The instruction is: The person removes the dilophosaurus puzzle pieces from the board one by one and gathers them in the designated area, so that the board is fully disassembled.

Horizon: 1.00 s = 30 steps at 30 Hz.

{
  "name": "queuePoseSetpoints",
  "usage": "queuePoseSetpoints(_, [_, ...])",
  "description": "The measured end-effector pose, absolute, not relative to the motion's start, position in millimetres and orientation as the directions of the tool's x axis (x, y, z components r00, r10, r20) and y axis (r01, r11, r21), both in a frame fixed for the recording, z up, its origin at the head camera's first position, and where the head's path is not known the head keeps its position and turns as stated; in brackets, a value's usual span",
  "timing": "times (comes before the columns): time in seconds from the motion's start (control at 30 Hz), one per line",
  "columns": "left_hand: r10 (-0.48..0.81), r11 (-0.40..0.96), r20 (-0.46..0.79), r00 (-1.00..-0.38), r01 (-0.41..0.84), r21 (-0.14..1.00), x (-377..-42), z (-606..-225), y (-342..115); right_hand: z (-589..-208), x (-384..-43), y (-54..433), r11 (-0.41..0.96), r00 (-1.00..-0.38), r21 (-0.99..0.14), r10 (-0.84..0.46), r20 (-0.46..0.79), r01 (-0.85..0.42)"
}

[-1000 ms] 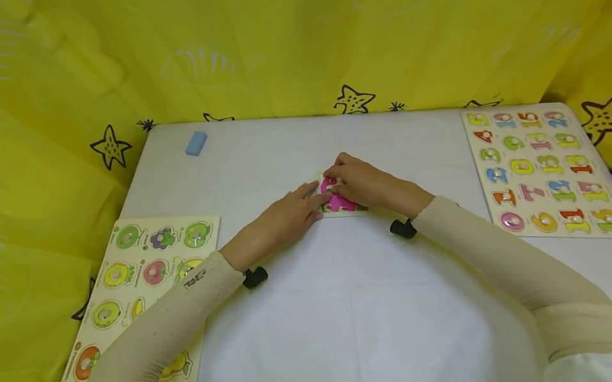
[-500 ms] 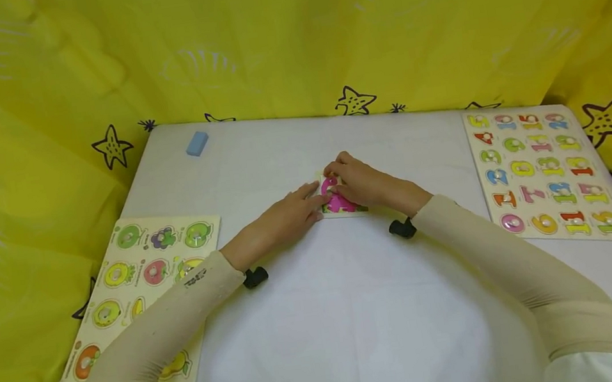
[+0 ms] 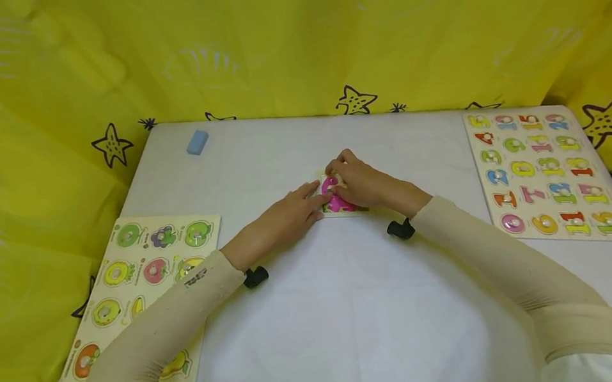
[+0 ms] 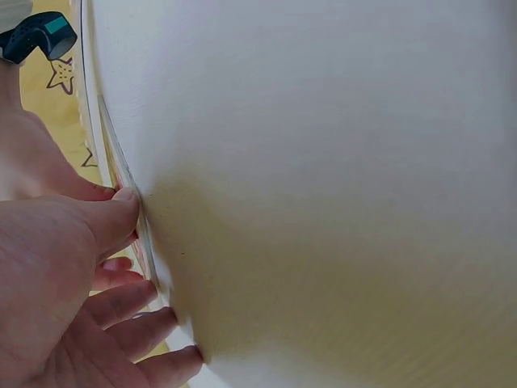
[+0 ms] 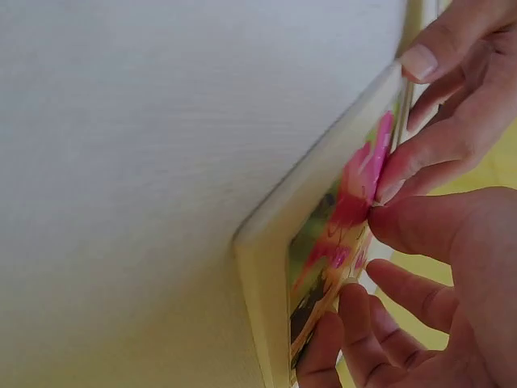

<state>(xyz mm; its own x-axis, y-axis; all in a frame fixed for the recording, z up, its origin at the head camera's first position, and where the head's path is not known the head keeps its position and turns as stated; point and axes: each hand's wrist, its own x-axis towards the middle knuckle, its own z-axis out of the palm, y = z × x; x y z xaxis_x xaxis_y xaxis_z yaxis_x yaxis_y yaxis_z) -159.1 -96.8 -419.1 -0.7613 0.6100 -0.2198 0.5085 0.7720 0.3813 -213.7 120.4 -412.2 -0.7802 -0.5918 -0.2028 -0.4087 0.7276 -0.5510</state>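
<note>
A small wooden puzzle board (image 3: 346, 214) with a pink animal picture (image 3: 332, 182) lies on the white table, mid-way back. My left hand (image 3: 288, 216) steadies the board's left side with its fingers mostly straight. Its thumb (image 5: 420, 62) is at the board's corner in the right wrist view, and a fingertip touches the pink picture. Over the right part of the board, my right hand (image 3: 363, 180) has curled fingers, with thumb and forefinger on a piece of the picture. Other right fingers (image 5: 321, 347) rest along the board's edge. Both hands hide much of the picture.
A fruit puzzle board (image 3: 145, 273) lies on the left, partly under my left sleeve. On the right is a number puzzle board (image 3: 547, 172). A blue block (image 3: 198, 142) sits at the back left. Yellow cloth (image 3: 286, 39) hangs behind the table.
The fingers of my right hand shift slightly over the pink picture. My left hand and the board stay in place.
</note>
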Motion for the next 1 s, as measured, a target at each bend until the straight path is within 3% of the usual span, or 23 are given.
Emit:
queuePoseSetpoints(0.3, [0.609,0.772,-0.218,-0.762,0.508,0.382,-158.7,-420.0,-97.7,-410.8,-213.0,120.8,0.754,-0.791,-0.483,-0.584,-0.181,-0.446])
queuePoseSetpoints(0.77, [0.61,0.773,-0.225,-0.76,0.507,0.381,-157.1,-414.3,-99.1,-415.1,-215.9,123.4,0.679,-0.763,-0.542,-0.638,-0.103,-0.495])
queuePoseSetpoints(1.0, [0.614,0.768,-0.225,-0.756,0.508,0.389,-157.7,-415.1,-97.5,-413.3,-215.4,123.0,0.697,-0.775,-0.556,-0.616,-0.14,-0.454])
